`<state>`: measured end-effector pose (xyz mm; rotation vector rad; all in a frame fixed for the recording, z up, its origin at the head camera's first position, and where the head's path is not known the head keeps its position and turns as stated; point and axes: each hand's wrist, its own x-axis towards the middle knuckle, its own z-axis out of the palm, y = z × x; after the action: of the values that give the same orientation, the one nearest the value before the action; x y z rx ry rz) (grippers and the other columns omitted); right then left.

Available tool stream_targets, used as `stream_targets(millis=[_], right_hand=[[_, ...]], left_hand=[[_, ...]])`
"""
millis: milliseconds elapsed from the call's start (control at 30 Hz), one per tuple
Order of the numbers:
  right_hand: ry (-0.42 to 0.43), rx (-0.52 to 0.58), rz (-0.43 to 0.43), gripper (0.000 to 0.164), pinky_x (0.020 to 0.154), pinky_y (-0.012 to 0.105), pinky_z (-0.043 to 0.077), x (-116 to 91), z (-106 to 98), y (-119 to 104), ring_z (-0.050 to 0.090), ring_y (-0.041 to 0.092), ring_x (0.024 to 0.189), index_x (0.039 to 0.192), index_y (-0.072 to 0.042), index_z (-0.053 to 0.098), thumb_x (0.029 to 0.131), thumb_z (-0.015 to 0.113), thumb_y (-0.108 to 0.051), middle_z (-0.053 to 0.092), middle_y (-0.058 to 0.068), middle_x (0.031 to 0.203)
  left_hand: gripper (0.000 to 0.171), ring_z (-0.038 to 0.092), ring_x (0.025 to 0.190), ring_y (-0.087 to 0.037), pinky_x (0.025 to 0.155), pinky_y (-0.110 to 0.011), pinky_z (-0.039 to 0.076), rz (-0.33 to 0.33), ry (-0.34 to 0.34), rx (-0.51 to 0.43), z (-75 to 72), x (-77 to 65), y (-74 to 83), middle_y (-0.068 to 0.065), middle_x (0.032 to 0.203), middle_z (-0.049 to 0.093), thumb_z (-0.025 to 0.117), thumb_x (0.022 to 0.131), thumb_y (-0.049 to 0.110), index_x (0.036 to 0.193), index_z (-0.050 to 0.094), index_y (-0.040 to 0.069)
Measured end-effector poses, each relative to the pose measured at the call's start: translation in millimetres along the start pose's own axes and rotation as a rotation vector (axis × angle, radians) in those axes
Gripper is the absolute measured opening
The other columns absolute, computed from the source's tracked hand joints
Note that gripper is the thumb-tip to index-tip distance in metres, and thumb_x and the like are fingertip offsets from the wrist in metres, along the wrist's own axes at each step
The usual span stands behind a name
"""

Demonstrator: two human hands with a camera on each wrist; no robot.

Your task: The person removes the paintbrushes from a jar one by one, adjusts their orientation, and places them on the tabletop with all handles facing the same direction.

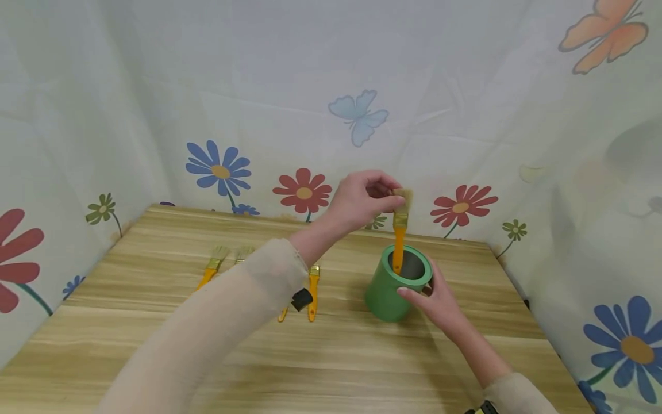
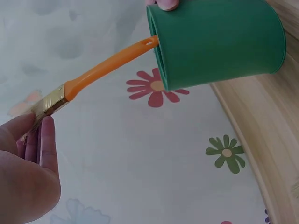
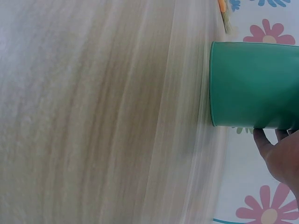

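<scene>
My left hand (image 1: 362,201) pinches a paintbrush (image 1: 399,244) by its pale bristles, the orange handle hanging down. The handle's tip dips into the mouth of a green can (image 1: 388,296), as the left wrist view also shows with the brush (image 2: 110,65) and the can (image 2: 219,44). Around the can's right side, near the rim, my right hand (image 1: 439,299) grips it with thumb and fingers. Seen from the right wrist, the can (image 3: 254,86) stands on the table and the fingers of the right hand (image 3: 282,156) touch its side.
Several more paintbrushes lie on the wooden table (image 1: 341,368): one brush (image 1: 209,271) at the left, another brush (image 1: 313,293) near the middle, others partly hidden behind the left sleeve (image 1: 222,316). A flowered cloth (image 1: 289,75) hangs behind the table.
</scene>
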<state>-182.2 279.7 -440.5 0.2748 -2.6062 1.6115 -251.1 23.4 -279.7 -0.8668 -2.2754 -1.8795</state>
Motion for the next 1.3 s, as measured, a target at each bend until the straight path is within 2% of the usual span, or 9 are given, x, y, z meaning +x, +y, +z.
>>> stream_targets(millis=[167,333,767,833,867,933,1067,1133,1300], right_hand=[[0.002,-0.011,0.005,0.089,0.122,0.069,0.033,-0.3,-0.2,0.0,0.043,0.039,0.148,0.166,-0.017,0.028,0.096,0.082,-0.027,0.044,0.013,0.162],[0.006,0.006,-0.011,0.087,0.122,0.069,0.033,0.5,0.3,1.4,0.044,0.038,0.147,0.165,-0.017,0.03,0.096,0.083,-0.024,0.044,0.012,0.161],[0.008,0.0,-0.006,0.088,0.121,0.07,0.034,0.4,-0.7,-1.0,0.043,0.039,0.148,0.166,-0.016,0.029,0.096,0.083,-0.025,0.044,0.013,0.16],[0.009,-0.002,-0.008,0.088,0.121,0.07,0.034,0.3,-0.8,-1.2,0.043,0.04,0.148,0.166,-0.016,0.029,0.096,0.083,-0.024,0.044,0.013,0.16],[0.009,-0.003,-0.008,0.088,0.121,0.07,0.034,0.2,-0.8,-1.3,0.043,0.04,0.148,0.166,-0.016,0.029,0.096,0.083,-0.024,0.044,0.013,0.16],[0.009,-0.003,-0.007,0.088,0.121,0.07,0.033,0.1,-0.7,-1.4,0.043,0.041,0.148,0.166,-0.016,0.029,0.096,0.083,-0.024,0.044,0.013,0.16],[0.008,-0.005,-0.004,0.089,0.121,0.07,0.033,0.1,-0.5,-1.4,0.043,0.041,0.148,0.167,-0.016,0.028,0.096,0.082,-0.024,0.044,0.013,0.16],[0.009,-0.005,-0.004,0.089,0.121,0.07,0.033,0.3,-0.3,-1.4,0.043,0.041,0.148,0.167,-0.016,0.028,0.096,0.082,-0.024,0.044,0.014,0.16],[0.007,0.002,-0.009,0.089,0.121,0.07,0.033,0.9,0.1,-1.1,0.043,0.041,0.148,0.167,-0.016,0.028,0.096,0.083,-0.023,0.044,0.014,0.16]], left_hand=[[0.016,0.072,0.088,-0.021,0.084,-0.03,0.064,0.046,0.047,-0.038,-13.8,0.5,3.7,-0.007,0.094,0.074,0.083,0.095,0.013,0.11,0.077,0.007],[0.018,0.073,0.089,-0.023,0.086,-0.033,0.064,0.051,0.078,-0.053,-30.6,-2.2,5.8,-0.009,0.096,0.074,0.083,0.095,0.011,0.111,0.077,0.006],[0.019,0.073,0.094,-0.022,0.09,-0.035,0.064,-0.064,0.1,0.001,-66.4,-13.9,-10.7,-0.01,0.102,0.075,0.082,0.096,0.013,0.114,0.076,0.008],[0.02,0.074,0.094,-0.022,0.095,-0.04,0.062,-0.088,0.094,0.018,-70.0,-16.3,-16.2,-0.01,0.103,0.076,0.082,0.097,0.014,0.115,0.076,0.007],[0.02,0.075,0.094,-0.021,0.106,-0.042,0.057,-0.099,0.095,0.042,-71.6,-18.0,-19.0,-0.009,0.102,0.076,0.082,0.097,0.015,0.115,0.076,0.008],[0.021,0.075,0.094,-0.02,0.112,-0.047,0.051,-0.119,0.092,0.08,-74.2,-21.6,-25.0,-0.008,0.102,0.076,0.082,0.097,0.017,0.116,0.076,0.01],[0.021,0.073,0.093,-0.021,0.104,-0.045,0.053,-0.144,0.092,0.142,-77.0,-28.5,-39.7,-0.006,0.1,0.075,0.083,0.096,0.021,0.114,0.077,0.012],[0.02,0.07,0.092,-0.023,0.087,-0.039,0.061,-0.155,0.09,0.143,-76.8,-31.2,-48.0,-0.006,0.1,0.073,0.084,0.096,0.02,0.113,0.077,0.012],[0.019,0.069,0.092,-0.024,0.087,-0.038,0.063,-0.189,0.071,0.127,-72.5,-37.1,-67.2,-0.007,0.099,0.073,0.084,0.096,0.016,0.112,0.077,0.009]])
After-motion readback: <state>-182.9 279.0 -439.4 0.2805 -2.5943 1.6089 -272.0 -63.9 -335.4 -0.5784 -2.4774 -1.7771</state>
